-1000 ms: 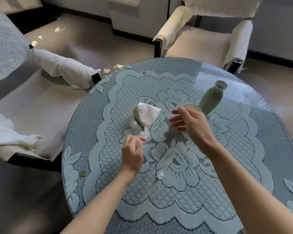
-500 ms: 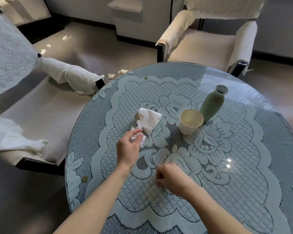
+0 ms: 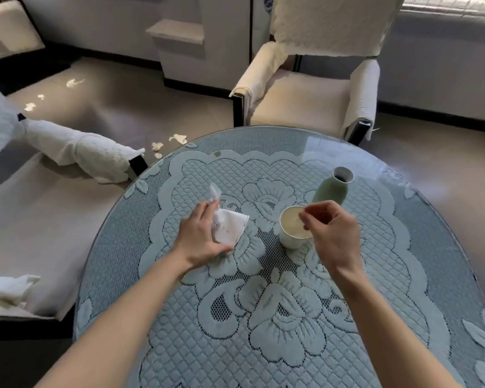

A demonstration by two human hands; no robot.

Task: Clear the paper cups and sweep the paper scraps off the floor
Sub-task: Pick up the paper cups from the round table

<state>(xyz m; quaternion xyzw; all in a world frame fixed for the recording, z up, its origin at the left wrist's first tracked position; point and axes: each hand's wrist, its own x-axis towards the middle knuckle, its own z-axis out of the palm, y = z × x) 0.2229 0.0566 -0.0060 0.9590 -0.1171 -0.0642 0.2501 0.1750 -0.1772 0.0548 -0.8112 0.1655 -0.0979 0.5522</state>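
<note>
Scraps [image 3: 179, 139]: on the floor, far left of the vase [image 3: 331, 189].
Left hand [image 3: 199, 236]: well left of vase, fingers pinch a white wad [image 3: 214, 195], palm over flat cup.
Flat cup [image 3: 231, 229]: crushed, lying on table [image 3: 431, 275], left of vase.
Cup [image 3: 290, 228]: upright, just front-left of vase.
Right hand [image 3: 333, 233]: in front of vase, over cup, fingertips pinched narrow; can't tell if anything is held.

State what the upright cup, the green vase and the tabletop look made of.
Upright cup: paper, probably; thin rolled rim, matte cream inside.
Green vase: glazed ceramic, likely; smooth celadon skin with soft sheen.
Tabletop: clear glass over lace cloth; glare patches and reflections float above the pattern.
</note>
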